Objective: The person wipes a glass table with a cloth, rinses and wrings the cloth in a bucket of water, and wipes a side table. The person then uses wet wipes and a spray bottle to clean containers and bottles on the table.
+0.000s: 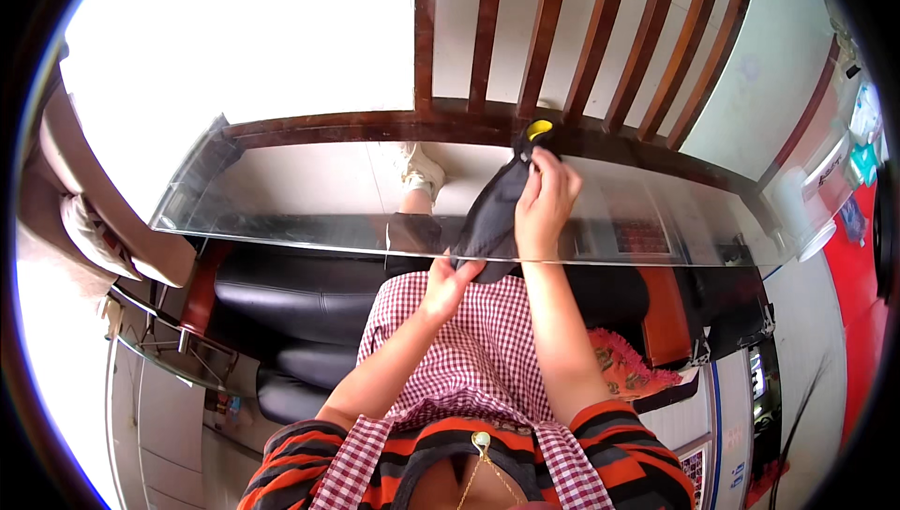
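Note:
A dark grey cloth item (492, 211) with a black band and a yellow patch at its far end lies slantwise over the near part of a glass tabletop (337, 229). Its kind cannot be told. Pinched between thumb and fingers, the near end is in my left hand (453, 285) at the glass edge. My right hand (548, 193) grips the cloth close to the band, above the glass. The near end hangs slightly over the edge, in front of a red-and-white checked apron (457, 362).
Behind the glass stands a slatted dark wooden frame (545, 32). A black leather sofa (295, 292) is under and behind me. A white cup (817, 241) stands at the right end, by a red surface (854, 341). A beige armchair (112, 193) is at left.

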Action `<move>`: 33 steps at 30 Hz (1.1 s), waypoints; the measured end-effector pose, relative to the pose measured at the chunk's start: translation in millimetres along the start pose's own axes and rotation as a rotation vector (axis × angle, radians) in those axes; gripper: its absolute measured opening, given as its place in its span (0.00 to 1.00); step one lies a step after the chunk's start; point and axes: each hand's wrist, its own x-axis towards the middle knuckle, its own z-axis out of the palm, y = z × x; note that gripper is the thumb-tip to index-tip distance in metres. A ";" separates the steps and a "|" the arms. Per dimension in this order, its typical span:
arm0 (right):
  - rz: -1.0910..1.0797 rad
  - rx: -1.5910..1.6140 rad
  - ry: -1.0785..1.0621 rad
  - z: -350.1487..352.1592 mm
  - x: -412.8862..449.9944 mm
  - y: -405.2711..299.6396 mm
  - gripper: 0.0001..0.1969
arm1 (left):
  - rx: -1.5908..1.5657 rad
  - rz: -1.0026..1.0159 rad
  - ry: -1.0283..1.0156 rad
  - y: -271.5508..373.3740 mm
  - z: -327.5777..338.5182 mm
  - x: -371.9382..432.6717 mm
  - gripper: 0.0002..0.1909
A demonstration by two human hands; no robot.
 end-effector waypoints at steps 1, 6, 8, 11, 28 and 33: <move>0.011 0.075 0.050 5.2 -5.3 -5.4 0.14 | -0.017 0.036 0.047 -2.1 0.3 -8.2 0.15; -0.030 -0.108 -0.001 34.1 36.9 -38.2 0.14 | -0.123 0.152 0.175 11.1 6.3 -6.1 0.16; -0.020 -0.305 -0.047 45.3 52.5 -43.5 0.16 | -0.151 0.166 0.182 27.3 13.9 8.3 0.16; -0.006 -0.346 -0.108 40.3 45.9 -42.3 0.17 | -0.095 0.177 0.157 38.1 19.2 2.5 0.15; -0.552 -0.052 -0.189 115.9 17.4 -67.9 0.22 | -0.044 0.415 0.436 27.3 -73.9 -3.5 0.14; -0.478 0.000 -0.363 131.4 -16.2 -109.4 0.29 | -0.252 0.453 0.450 17.9 -80.1 -2.9 0.14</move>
